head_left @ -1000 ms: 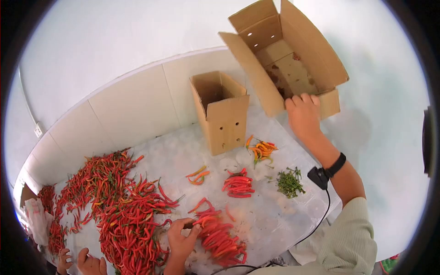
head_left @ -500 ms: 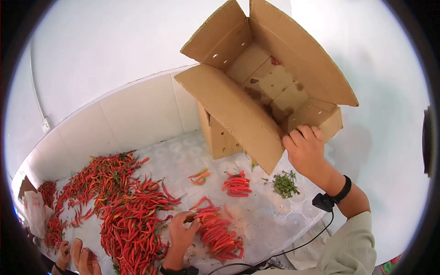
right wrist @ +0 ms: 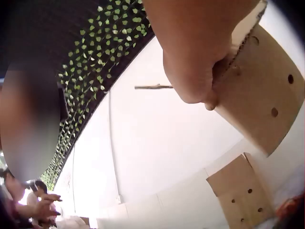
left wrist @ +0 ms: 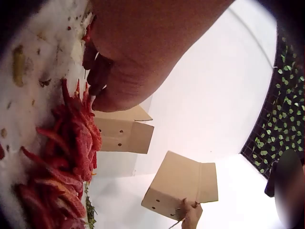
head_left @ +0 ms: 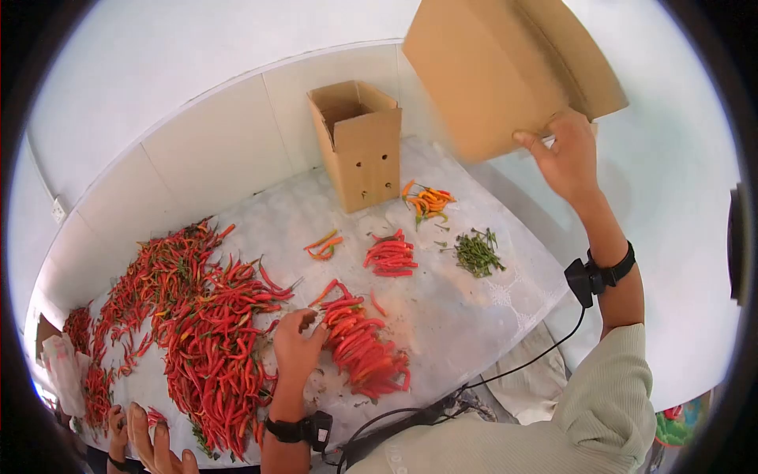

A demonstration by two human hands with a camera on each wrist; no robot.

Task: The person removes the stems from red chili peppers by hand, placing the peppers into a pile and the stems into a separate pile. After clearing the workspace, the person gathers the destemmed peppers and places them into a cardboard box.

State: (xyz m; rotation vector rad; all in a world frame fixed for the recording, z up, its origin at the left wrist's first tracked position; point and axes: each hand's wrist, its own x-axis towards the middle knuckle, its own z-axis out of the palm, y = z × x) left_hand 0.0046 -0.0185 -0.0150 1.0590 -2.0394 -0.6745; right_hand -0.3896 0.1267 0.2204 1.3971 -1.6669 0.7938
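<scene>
My right hand (head_left: pixel 570 158) grips the lower edge of a large cardboard box (head_left: pixel 482 79), held up and tilted above the table's far right, its inside turned from view. In the right wrist view the hand (right wrist: pixel 195 57) is at the edge of this box (right wrist: pixel 267 95), which has round holes. My left hand (head_left: pixel 296 351) lies beside a heap of red peppers (head_left: pixel 363 347), its fingers loosely curled with nothing visible in them. The left wrist view shows that hand (left wrist: pixel 138 57) close above the peppers (left wrist: pixel 76 138).
A smaller cardboard box (head_left: pixel 363 162) stands upright by the wall. Nearby lie orange peppers (head_left: pixel 428 200), a small red pile (head_left: pixel 390 255) and green stems (head_left: pixel 477 253). A big red pepper heap (head_left: pixel 213 347) covers the left. Another person's hands (head_left: pixel 154 442) show at the lower left.
The large box has swung up and away to the right with my right hand, turning its opening out of sight and uncovering the smaller box. My left hand stays by the red peppers.
</scene>
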